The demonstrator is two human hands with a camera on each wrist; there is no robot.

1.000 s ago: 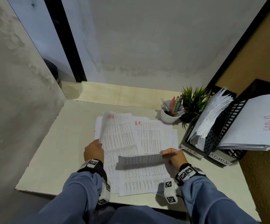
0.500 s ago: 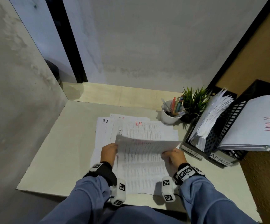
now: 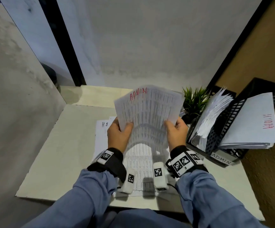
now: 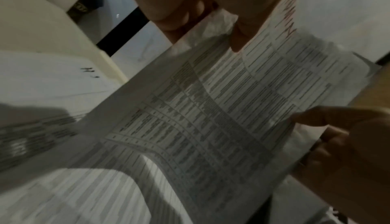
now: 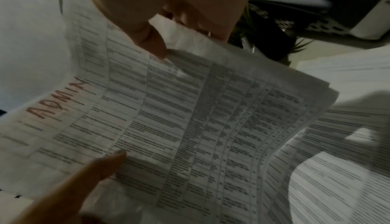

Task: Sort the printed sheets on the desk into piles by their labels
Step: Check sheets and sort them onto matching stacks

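Lifted off the pile now, ADMIN sheet point(image 3: 147, 111) pinched between left hand point(image 3: 119, 134) and right hand point(image 3: 176, 133). Trays point(image 3: 222, 137) right of the right hand already stuffed; loose sheets point(image 3: 103, 137) below still unsorted.

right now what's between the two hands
In the head view, only the printed sheet marked ADMIN lies between the left hand and the right hand. Each grips one side edge, and the sheet bows between them above the papers on the desk.
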